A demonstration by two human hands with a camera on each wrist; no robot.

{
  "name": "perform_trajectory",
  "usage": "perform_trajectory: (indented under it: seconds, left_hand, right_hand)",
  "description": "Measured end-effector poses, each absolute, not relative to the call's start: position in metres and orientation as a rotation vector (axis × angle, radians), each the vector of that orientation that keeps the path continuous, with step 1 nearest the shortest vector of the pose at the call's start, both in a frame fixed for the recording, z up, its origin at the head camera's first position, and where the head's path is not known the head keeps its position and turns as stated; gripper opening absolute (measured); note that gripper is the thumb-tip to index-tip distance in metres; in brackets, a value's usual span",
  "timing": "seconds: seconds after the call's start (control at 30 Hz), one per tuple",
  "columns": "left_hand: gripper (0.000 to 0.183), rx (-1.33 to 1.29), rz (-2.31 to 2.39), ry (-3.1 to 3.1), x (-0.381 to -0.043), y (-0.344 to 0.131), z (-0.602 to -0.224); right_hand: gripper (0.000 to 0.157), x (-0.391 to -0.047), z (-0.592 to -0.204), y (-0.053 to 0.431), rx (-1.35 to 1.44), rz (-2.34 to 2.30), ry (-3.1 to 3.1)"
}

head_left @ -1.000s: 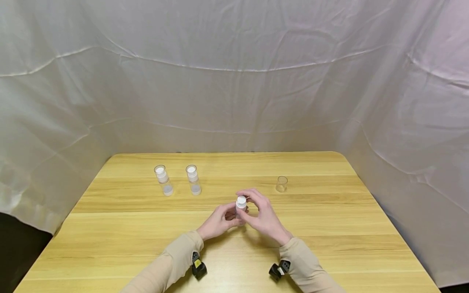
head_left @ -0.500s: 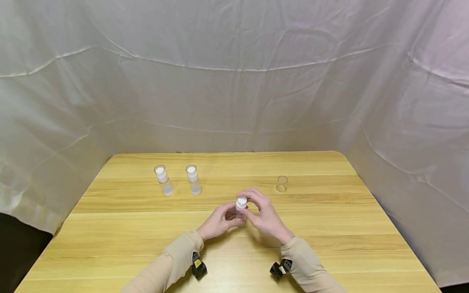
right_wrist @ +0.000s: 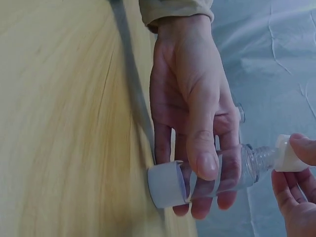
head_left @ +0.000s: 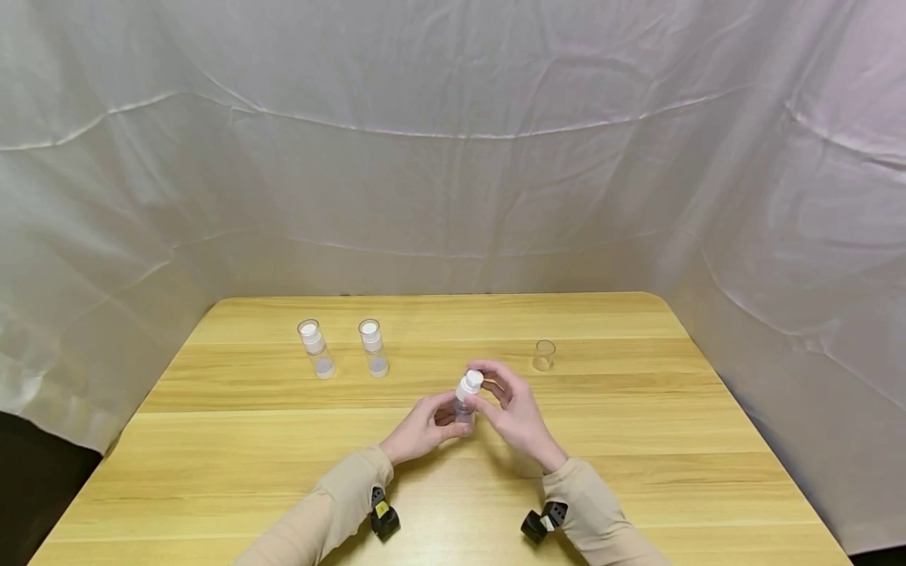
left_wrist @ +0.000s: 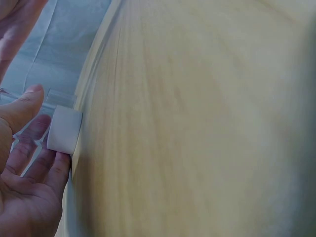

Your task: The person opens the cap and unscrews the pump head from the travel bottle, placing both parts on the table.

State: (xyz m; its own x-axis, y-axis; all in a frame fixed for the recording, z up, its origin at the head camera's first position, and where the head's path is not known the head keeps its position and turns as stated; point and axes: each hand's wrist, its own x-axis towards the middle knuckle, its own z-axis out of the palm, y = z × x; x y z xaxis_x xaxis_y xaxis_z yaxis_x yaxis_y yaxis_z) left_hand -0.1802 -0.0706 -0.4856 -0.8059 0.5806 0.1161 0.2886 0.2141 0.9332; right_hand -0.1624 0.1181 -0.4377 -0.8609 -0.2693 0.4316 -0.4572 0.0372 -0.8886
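In the head view my left hand (head_left: 419,431) wraps its thumb and fingers around the clear body of a pump bottle (head_left: 463,418) near the middle of the table. My right hand (head_left: 515,417) pinches the white pump head (head_left: 470,385) at its top, which leans to the right. The right wrist view shows the clear threaded neck (right_wrist: 263,159) exposed, with the pump head at its end between the right thumb and fingers. The bottle's white base (right_wrist: 167,185) is right at the tabletop. In the left wrist view that base (left_wrist: 65,129) sits beside the left fingers.
Two similar bottles, one farther left (head_left: 315,346) and one nearer (head_left: 373,346), stand at the back left under clear overcaps. A clear overcap (head_left: 543,356) stands alone at the back right. Pale cloth (head_left: 453,181) hangs behind and beside the wooden table (head_left: 637,440).
The white pump head has risen and tipped to the right, away from the bottle body. My right hand has shifted slightly right with it, while the left stays in place.
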Motion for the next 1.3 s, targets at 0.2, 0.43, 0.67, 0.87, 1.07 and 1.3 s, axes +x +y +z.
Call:
perform_trajectory:
  seconds: [0.2, 0.43, 0.67, 0.87, 1.07, 1.3]
  left_hand:
    - [0.050, 0.800, 1.641, 2.201, -0.180, -0.070, -0.485]
    - [0.049, 0.802, 1.667, 2.163, -0.179, -0.071, -0.484]
    - [0.048, 0.821, 1.667, 2.163, -0.179, -0.071, -0.485]
    - [0.048, 0.808, 1.674, 2.151, -0.180, -0.071, -0.485]
    - [0.047, 0.832, 1.682, 2.139, -0.180, -0.071, -0.486]
    - [0.046, 0.826, 1.676, 2.145, -0.180, -0.071, -0.486]
  right_hand:
    - [0.045, -0.163, -0.436, 0.120, 0.641, 2.078, -2.106]
    - [0.047, -0.165, -0.435, 0.125, 0.579, 2.166, -2.069]
    - [0.047, -0.169, -0.437, 0.134, 0.449, 2.152, -2.107]
    - [0.048, -0.173, -0.440, 0.143, 0.422, 2.116, -2.130]
    - [0.046, -0.176, -0.443, 0.152, 0.447, 1.995, -2.173]
    - [0.045, -0.181, -0.451, 0.164, 0.510, 1.800, -2.249]
